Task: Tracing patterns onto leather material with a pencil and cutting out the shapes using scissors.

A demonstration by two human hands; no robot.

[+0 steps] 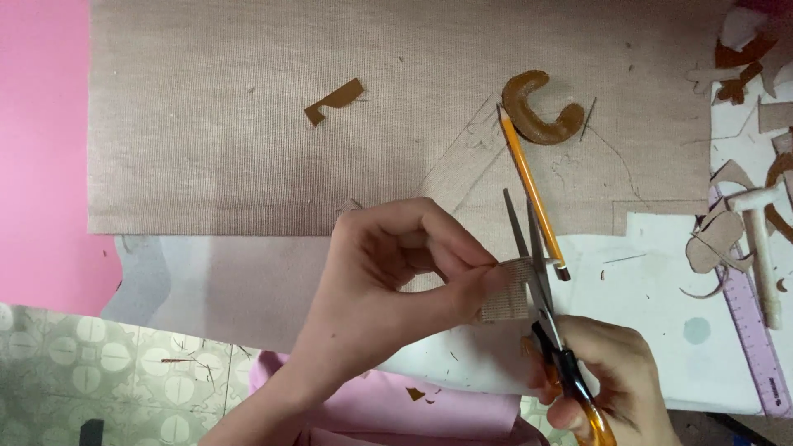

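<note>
Head view: left hand [388, 272] pinches small ribbed fabric piece [508, 291] between thumb and fingertips, above lower edge of large beige fabric sheet [248, 140]. Right hand [607, 380] closed around orange scissors [545, 306] handles; blades part-open, touching piece's right edge. Pencil [530, 188] lies diagonal just beyond blades. Brown curved cutout [537, 111] near pencil tip. Purple ruler [756, 330] at far right.
</note>
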